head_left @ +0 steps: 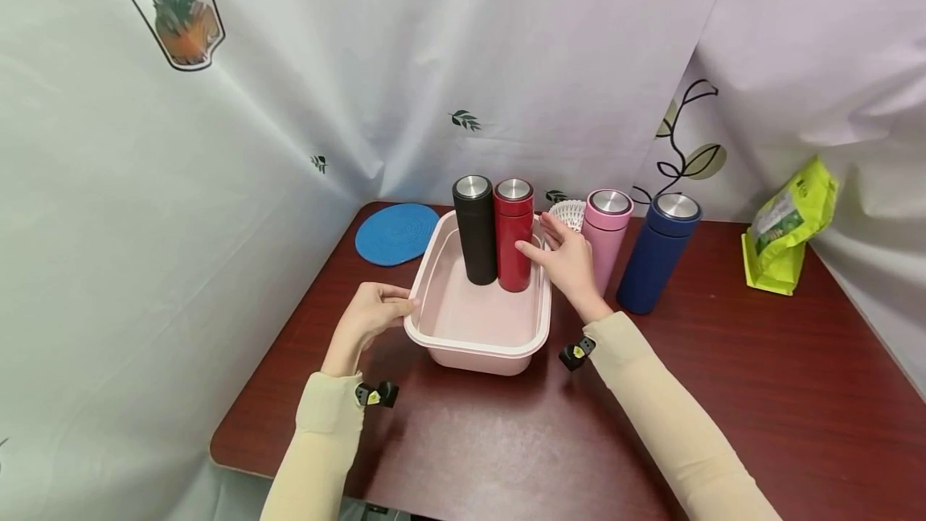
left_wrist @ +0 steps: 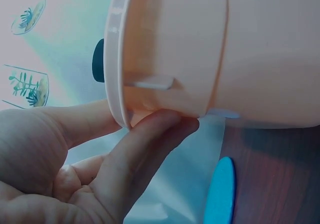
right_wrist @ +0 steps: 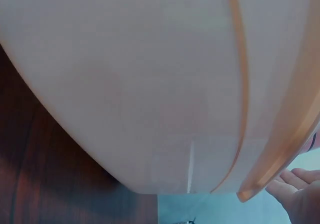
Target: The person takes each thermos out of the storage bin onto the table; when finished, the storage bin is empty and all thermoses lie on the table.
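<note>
A pale pink plastic basin [head_left: 481, 350] is on the table in the head view. In its back part stand a black thermos bottle [head_left: 477, 235] and a red thermos bottle [head_left: 514, 244], upright side by side with steel-topped lids. My left hand [head_left: 370, 313] pinches the basin's left rim; in the left wrist view its thumb lies over the rim and its fingers press the outer wall. By the right rim, my right hand [head_left: 570, 265] has its fingers extended and its thumb near the red bottle. Whether that thumb touches the bottle I cannot tell.
Right of the basin stand a pink thermos bottle [head_left: 606, 235] and a dark blue thermos bottle [head_left: 654, 260]. A white openwork basket [head_left: 567, 214] is partly hidden behind. A blue round mat [head_left: 396, 233] lies back left; a yellow-green bag [head_left: 788, 227] stands far right.
</note>
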`<move>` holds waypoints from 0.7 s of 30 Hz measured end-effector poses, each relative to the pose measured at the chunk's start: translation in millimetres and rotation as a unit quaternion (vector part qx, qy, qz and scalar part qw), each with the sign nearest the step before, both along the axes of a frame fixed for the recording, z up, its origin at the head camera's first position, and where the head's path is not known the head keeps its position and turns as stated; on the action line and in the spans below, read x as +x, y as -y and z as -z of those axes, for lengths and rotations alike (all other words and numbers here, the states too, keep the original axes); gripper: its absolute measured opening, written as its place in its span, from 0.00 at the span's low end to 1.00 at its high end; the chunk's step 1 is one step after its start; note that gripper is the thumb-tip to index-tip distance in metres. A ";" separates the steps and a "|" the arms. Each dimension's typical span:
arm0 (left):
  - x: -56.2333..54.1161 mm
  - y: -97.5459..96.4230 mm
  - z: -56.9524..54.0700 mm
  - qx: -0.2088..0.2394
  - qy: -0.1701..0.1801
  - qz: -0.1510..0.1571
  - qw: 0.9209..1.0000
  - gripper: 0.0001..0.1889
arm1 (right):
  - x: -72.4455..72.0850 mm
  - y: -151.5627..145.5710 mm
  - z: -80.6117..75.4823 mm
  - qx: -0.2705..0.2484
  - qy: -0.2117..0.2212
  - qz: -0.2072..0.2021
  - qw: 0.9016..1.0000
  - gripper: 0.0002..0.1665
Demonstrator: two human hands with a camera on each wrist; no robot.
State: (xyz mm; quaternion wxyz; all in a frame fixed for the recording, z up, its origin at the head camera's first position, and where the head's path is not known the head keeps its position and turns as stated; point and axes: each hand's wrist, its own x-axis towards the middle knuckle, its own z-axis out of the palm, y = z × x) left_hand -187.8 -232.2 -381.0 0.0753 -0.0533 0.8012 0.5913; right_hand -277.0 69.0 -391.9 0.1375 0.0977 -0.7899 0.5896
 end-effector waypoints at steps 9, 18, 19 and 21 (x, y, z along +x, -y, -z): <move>-0.3 -0.1 0.0 -0.004 0.001 -0.001 1.000 0.22 | -5.0 4.7 -4.3 0.026 0.021 -0.024 0.999 0.48; 1.1 -1.0 -2.9 -0.015 0.002 -0.010 1.000 0.22 | -12.9 9.6 -3.6 0.021 0.029 -0.039 0.999 0.51; 1.1 -1.2 -2.7 -0.013 0.002 -0.010 1.000 0.22 | -14.3 10.2 -3.2 0.021 0.026 -0.041 0.999 0.51; 1.0 -1.4 -1.8 -0.012 0.002 -0.011 1.000 0.21 | -17.0 11.4 -2.3 0.028 0.023 -0.041 0.998 0.50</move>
